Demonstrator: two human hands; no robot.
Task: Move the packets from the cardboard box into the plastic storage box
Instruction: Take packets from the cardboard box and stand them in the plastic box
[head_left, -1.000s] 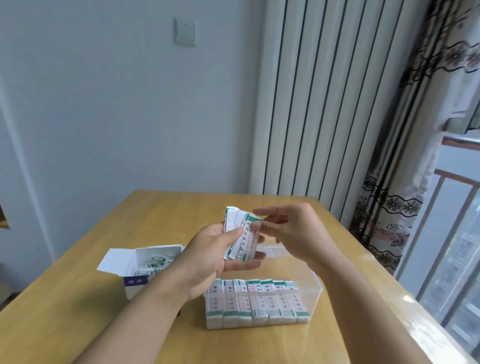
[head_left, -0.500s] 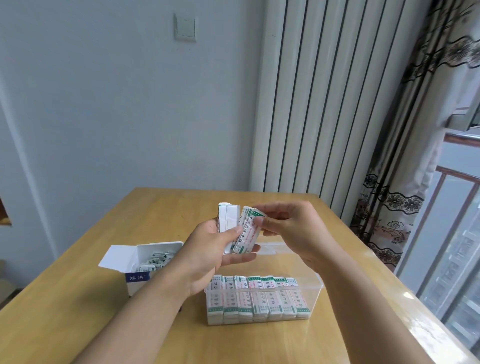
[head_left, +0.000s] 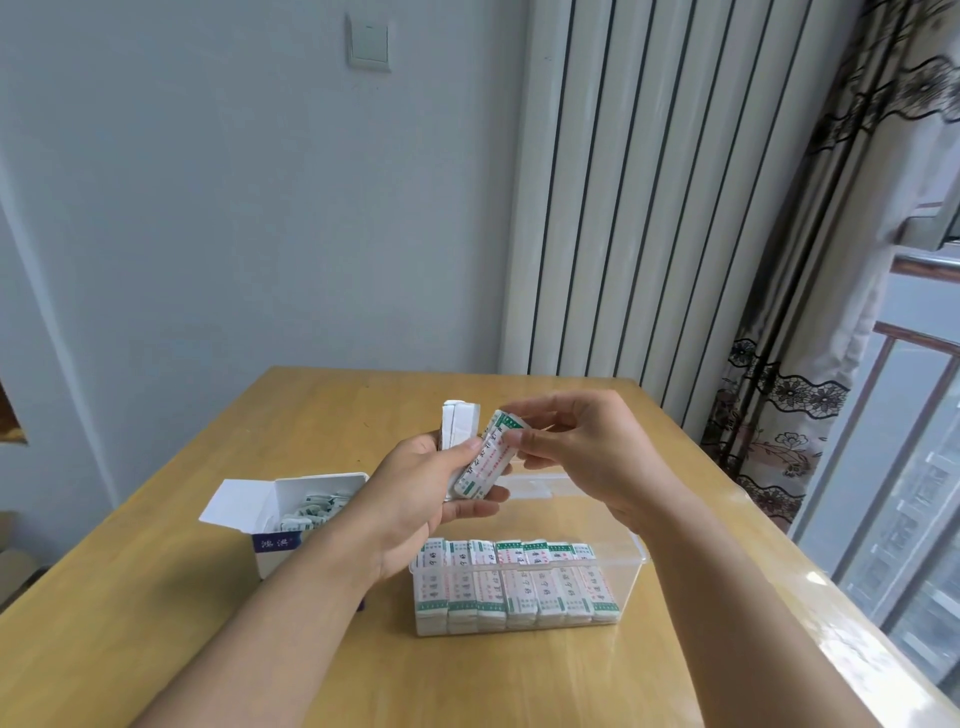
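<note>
Nearest, along the front wall of the plastic storage box (head_left: 631, 584), a full row of packets (head_left: 517, 582) already stands upright, side by side; behind that row the box looks bare, so there is room for more. Above it, the left hand (head_left: 415, 493) has its grip closed around a small bunch of packets (head_left: 460, 426), while the right hand (head_left: 576, 449) pinches the top of one packet (head_left: 485, 460) tilted out of the bunch. Left of the hands on the desk (head_left: 156, 597), the open cardboard box (head_left: 291, 512) holds more packets. By my judgement the task is partway done, with much left.
</note>
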